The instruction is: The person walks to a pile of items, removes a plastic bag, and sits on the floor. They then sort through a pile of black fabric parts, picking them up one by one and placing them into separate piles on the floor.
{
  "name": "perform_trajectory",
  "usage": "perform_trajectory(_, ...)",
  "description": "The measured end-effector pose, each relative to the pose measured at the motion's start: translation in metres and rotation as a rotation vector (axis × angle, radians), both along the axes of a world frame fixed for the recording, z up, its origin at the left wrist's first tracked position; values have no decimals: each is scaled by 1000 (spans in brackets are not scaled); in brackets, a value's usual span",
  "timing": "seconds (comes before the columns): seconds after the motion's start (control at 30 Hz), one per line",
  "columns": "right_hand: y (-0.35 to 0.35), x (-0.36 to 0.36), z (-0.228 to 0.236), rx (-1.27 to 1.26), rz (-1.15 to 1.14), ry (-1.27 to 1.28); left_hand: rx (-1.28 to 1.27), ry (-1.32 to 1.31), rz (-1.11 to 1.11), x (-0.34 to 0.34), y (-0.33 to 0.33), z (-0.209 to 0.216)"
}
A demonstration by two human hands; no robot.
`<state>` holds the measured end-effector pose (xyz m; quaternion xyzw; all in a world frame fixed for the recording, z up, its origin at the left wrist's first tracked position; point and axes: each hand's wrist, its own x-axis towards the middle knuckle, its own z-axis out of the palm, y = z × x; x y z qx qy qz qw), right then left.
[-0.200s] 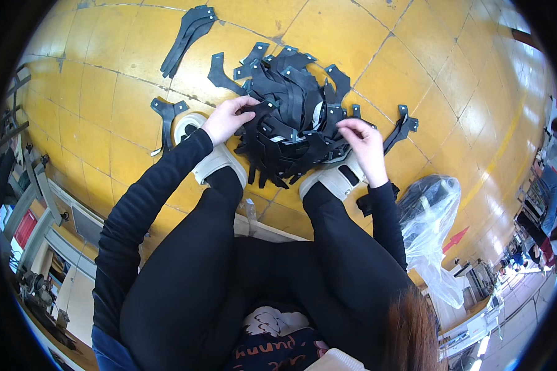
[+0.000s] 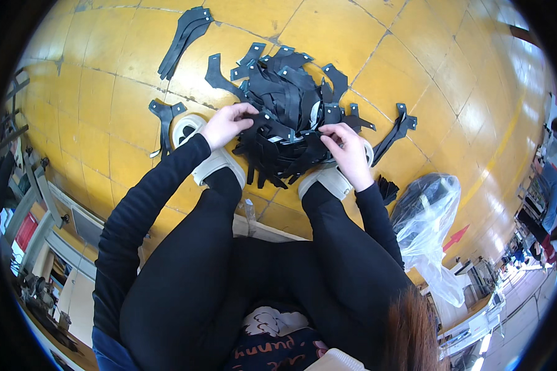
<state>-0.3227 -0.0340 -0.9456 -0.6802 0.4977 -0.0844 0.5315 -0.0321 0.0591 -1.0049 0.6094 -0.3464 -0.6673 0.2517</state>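
Below, hands point(image 2: 228, 127) point(image 2: 348, 151) at black pieces point(image 2: 283, 93), clear bag point(image 2: 428, 250), seemingly dark contents point(image 2: 422, 201)

The pile point(image 2: 284, 93) hides its own lower layers; its pale tags point(image 2: 329, 111) are too small to read. The right grip point(image 2: 345, 148) covers part of the right shoe point(image 2: 329, 183); whether it pinches anything is unclear. The bag point(image 2: 428, 213) blurs its contents. The near edge cuts off the hair point(image 2: 411, 328).
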Motion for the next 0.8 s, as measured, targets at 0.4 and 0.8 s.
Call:
perform_trajectory(0.4,-22,50,-14,255,21,283,-83,-39,-119,-49,0,34)
perform_trajectory(0.8,-22,68,-14,557,-180,5,310,434,389,-37,-42,40)
